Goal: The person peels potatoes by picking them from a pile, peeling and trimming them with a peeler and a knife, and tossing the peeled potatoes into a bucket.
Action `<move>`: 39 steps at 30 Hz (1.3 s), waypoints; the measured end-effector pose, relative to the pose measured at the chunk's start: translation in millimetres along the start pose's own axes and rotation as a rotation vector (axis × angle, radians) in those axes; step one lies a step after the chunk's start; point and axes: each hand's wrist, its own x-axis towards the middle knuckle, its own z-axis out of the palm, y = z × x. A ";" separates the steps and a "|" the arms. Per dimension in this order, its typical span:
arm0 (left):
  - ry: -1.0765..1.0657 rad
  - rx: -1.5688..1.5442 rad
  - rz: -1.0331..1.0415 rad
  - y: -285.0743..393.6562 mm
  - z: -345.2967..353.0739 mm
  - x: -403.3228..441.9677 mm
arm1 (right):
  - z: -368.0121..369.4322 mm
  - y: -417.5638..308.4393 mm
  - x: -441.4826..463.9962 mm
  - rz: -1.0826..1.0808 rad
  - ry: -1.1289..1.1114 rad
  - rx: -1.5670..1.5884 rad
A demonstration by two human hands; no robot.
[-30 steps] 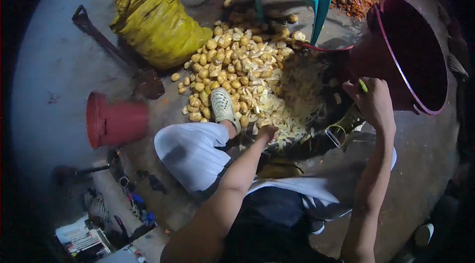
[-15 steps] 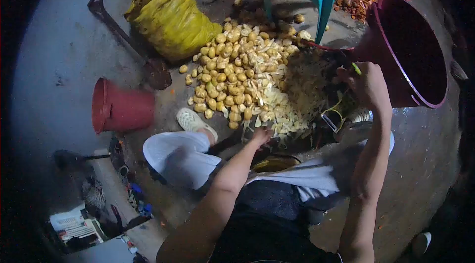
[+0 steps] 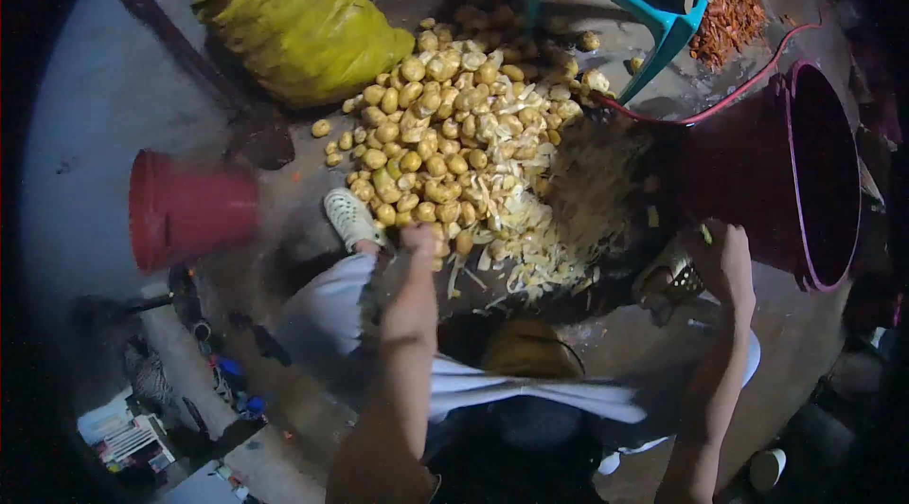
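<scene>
The left hand [image 3: 417, 239] is at the near edge of a heap of round, yellow-brown potatoes [image 3: 431, 163], close to a pale, perforated clog [image 3: 352, 218]. It looks blurred – its fingers point down and seem partly curled, but I cannot tell how far open they are or whether they have hold of a potato. The right hand [image 3: 727, 262] is raised beside the wide maroon plastic tub [image 3: 739, 187], its fingers bent closed around a slim tool with a yellow-green end [image 3: 705, 234]; the rest of that tool is hard to make out.

The work in hand seems to be a reach into the potatoes, with the tool kept apart on the right. Getting hold of one calls for the left fingers to go around a single potato, clear of its neighbours.

The potatoes lie between the crumpled yellow sack [image 3: 303, 26] on the far left and the tub on the right, with thin, pale peelings [image 3: 540, 239] over their right and near side. The teal plastic stool [image 3: 670, 45] stands at the far side.
</scene>
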 end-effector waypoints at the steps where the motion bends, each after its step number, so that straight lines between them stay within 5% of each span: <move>1: -0.004 0.265 -0.105 4.2 -4.6 37.4 | -4.7 -17.1 2.5 0.033 -0.011 -0.036; 2: -0.011 0.535 -0.206 6.8 -9.3 72.3 | 9.4 6.8 5.2 0.040 -0.017 -0.046; 4: 0.019 0.502 -0.032 11.5 -15.7 114.0 | 22.4 18.1 11.0 0.062 -0.064 -0.068; 6: -0.128 0.146 -0.084 -45.3 -16.3 190.1 | 30.4 12.1 18.4 0.062 -0.101 -0.084; 8: 0.006 0.356 -0.122 23.0 -5.9 158.4 | 36.8 5.7 24.8 0.063 -0.137 -0.097; 11: -0.173 0.252 -0.237 -9.2 -3.9 197.4 | 43.9 0.7 32.4 0.061 -0.178 -0.114; 16: -0.108 0.111 -0.458 23.0 -0.6 182.5 | 47.1 -8.6 38.6 0.057 -0.221 -0.128; 18: -0.380 0.122 -0.489 21.7 -11.0 191.6 | 50.3 -11.2 39.9 0.049 -0.231 -0.124; 20: -0.436 0.052 -0.484 -6.6 -17.5 204.3 | 52.3 -14.1 40.8 0.038 -0.245 -0.128; 26: -0.187 0.037 -0.268 33.4 -13.5 162.4 | 55.5 -25.5 40.4 -0.001 -0.265 -0.142; 29: 0.106 0.118 -0.162 26.2 -1.7 153.7 | 51.2 -29.2 35.4 -0.017 -0.263 -0.156; 35: 0.052 0.440 -0.331 92.1 -17.0 121.1 | 42.5 -37.5 28.0 -0.023 -0.273 -0.134; 36: 0.001 0.087 -0.263 -23.0 -12.6 171.9 | 42.0 -36.6 28.0 -0.024 -0.267 -0.133; 38: -0.135 -0.286 -0.672 -59.5 -14.8 192.0 | 43.4 -29.8 27.4 -0.054 -0.255 -0.146; 39: -0.143 -0.294 -0.661 -40.0 -14.5 185.2 | 46.0 -22.1 26.8 -0.083 -0.246 -0.164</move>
